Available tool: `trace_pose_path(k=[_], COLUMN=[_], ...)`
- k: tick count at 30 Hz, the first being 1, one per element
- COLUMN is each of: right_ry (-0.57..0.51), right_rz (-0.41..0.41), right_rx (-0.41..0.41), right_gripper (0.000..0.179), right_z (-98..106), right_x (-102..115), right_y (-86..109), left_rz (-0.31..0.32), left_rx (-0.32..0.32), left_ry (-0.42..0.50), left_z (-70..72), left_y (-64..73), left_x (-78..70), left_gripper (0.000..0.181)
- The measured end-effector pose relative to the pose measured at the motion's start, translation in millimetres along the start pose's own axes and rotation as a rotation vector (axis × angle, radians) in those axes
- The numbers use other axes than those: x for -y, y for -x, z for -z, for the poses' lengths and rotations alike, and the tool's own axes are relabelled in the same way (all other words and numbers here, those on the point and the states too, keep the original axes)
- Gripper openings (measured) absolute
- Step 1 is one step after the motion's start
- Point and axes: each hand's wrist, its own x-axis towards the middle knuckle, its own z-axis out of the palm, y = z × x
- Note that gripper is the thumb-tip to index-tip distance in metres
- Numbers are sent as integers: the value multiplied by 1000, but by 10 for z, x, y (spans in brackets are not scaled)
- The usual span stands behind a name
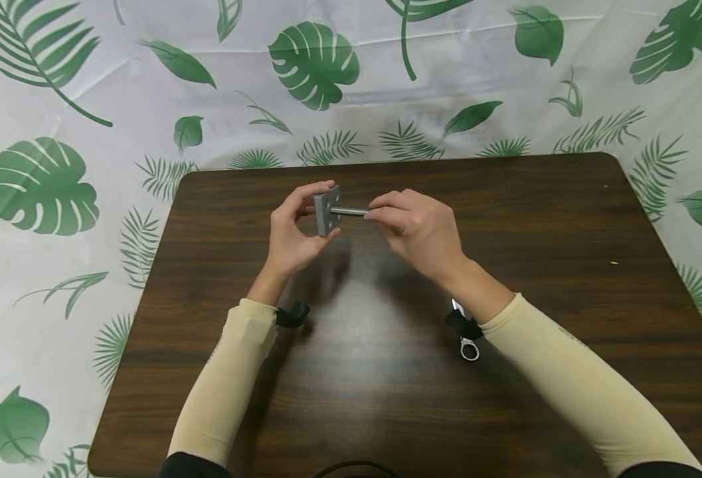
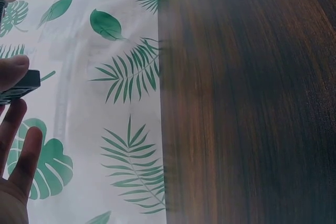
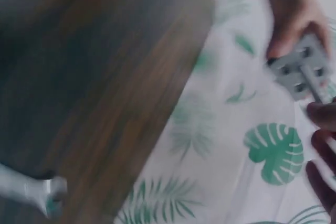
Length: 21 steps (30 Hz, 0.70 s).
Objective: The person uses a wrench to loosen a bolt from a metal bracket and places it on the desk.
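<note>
Above the table, my left hand [image 1: 295, 232] grips a grey square plate [image 1: 327, 211] by its edges, thumb on one side and fingers on the other. Several holes show around the plate's middle in the right wrist view, where the plate [image 3: 302, 66] faces the camera. From its centre a slim silver metal rod [image 1: 351, 212] sticks out to the right. My right hand [image 1: 416, 229] pinches the rod's far end between thumb and fingers, which hide that end. Only a dark edge of the plate [image 2: 26, 85] shows in the left wrist view.
A ring-ended wrench [image 1: 469, 350] lies on the dark wood table [image 1: 374, 398], partly covered by my right wrist's black strap [image 1: 463, 325]. A small yellow scrap [image 1: 614, 263] lies at the right. Behind the table hangs a white leaf-print cloth [image 1: 231, 99].
</note>
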Motion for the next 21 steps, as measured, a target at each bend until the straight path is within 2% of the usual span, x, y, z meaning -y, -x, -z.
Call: trace_pose_path(k=[2,3,5,8,11,14,16,19,21], right_ry=[17,-7,-78,-195,-375,-615,-764,-905,-944], right_rz=[70,72,16,-178,-477,-790,-947,-1061,-1061], right_rx=[-35,-36,-14,70,200,303,336,334,301], right_gripper=[15,16,24,37,35,42,43,39,36], right_z=[-20,-24,-18,15,51,77,89,105,110], right_x=[-18,-24,-27,-10,13,18,16,23,34], right_y=[17,24,36,33,6,-39,-69,-106,-120], left_rz=[-2,-1,-2,-1,-2,-6,-7,-11,-10], left_rx=[3,3,5,1,0,5,8,7,1], left_ry=[3,4,6,12,14,15,13,13,12], left_z=[0,-1,0,1,2,2,3,4,5], left_y=[2,3,4,4,4,5,6,5,4], left_x=[2,4,10,17,21,16,12,7,8], left_gripper=[63,63,62,62,62,61,61,61,61])
